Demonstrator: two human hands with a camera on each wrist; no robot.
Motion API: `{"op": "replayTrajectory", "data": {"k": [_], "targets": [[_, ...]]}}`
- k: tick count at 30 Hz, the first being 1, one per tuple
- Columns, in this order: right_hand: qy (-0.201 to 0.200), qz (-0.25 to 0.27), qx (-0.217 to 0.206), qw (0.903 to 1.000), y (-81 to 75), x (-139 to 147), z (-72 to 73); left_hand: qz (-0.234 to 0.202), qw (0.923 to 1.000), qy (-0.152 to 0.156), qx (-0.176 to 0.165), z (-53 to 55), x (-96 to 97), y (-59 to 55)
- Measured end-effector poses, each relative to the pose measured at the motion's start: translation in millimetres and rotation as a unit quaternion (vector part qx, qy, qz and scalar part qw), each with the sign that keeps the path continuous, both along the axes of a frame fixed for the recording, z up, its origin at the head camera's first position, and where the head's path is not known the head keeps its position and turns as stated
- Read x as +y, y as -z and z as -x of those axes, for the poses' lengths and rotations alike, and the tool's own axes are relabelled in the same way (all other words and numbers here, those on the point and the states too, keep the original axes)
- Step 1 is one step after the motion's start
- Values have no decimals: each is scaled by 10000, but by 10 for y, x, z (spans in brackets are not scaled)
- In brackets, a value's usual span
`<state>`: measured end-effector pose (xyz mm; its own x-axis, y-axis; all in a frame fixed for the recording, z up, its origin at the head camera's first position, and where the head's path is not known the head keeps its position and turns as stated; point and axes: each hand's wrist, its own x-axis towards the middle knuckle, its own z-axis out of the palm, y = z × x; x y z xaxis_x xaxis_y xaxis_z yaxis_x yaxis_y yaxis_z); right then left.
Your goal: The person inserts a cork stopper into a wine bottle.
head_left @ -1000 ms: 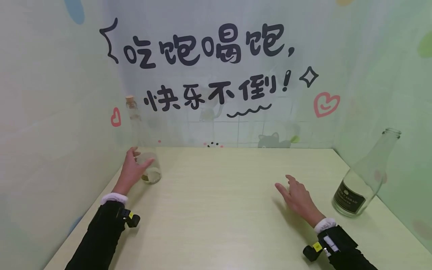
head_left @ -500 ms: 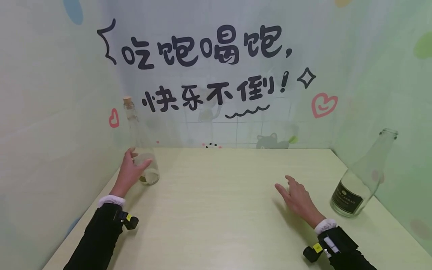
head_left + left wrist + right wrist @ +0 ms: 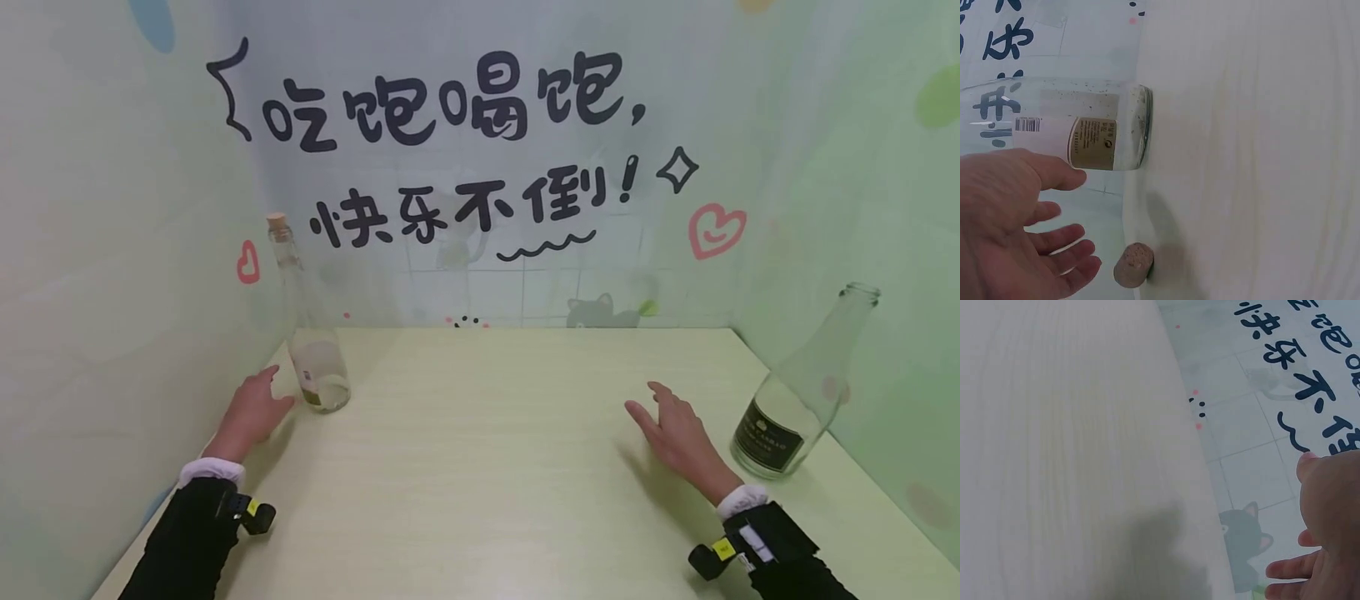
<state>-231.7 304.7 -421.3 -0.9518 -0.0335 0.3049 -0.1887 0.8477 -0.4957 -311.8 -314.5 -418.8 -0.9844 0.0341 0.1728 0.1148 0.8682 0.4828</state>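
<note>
A tall clear glass bottle [image 3: 318, 367] with a cork stopper [image 3: 277, 222] in its neck stands upright at the back left of the table. My left hand [image 3: 249, 415] is just to its left and nearer me, fingers spread and holding nothing. The left wrist view shows this hand [image 3: 1029, 206] beside the bottle's label [image 3: 1094, 142], and a loose cork [image 3: 1134, 265] on the table past the fingertips; the hand hides that cork in the head view. My right hand [image 3: 682, 437] hovers over the table with nothing in it, left of an uncorked clear bottle [image 3: 787, 400] with a black label.
The pale wooden table [image 3: 480, 467] runs back to a printed wall cloth [image 3: 450, 283] with dark lettering. Cloth sides close in the table at left [image 3: 112, 292] and right [image 3: 892, 333]. The black-labelled bottle stands close to the right-hand table edge.
My left hand has come away from the corked bottle, down and to the left; the bottle stays standing in place. My right hand has shifted slightly right.
</note>
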Motion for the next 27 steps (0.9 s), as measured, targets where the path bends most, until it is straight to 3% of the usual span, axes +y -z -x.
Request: {"op": "replayTrajectory", "data": {"k": [3,7,12,17,21,25,27], "targets": [[49,-7,88,9999,-34,50,-18,594,9981,-126,102,-81,-76,50],[105,-57,198,9997,-75,96,-44,957,9948,-205,292,-176,-108,92],[171,-181,483,9985,-152,160,-106,996,9941,-354,222,-226,-67,114],[281,-528,1245,9904,-230,197,-156,959,9946,-367,-119,-229,-68,111],[315,-853,2222,9708,-319,241,-149,927,9937,-427,-474,-211,-74,98],[312,-1088,3263,9385,-480,323,-138,1088,9915,-360,-621,-217,-60,59],[328,-1182,3577,9257,-579,365,-151,1234,9907,-221,-532,-227,-57,31]]}}
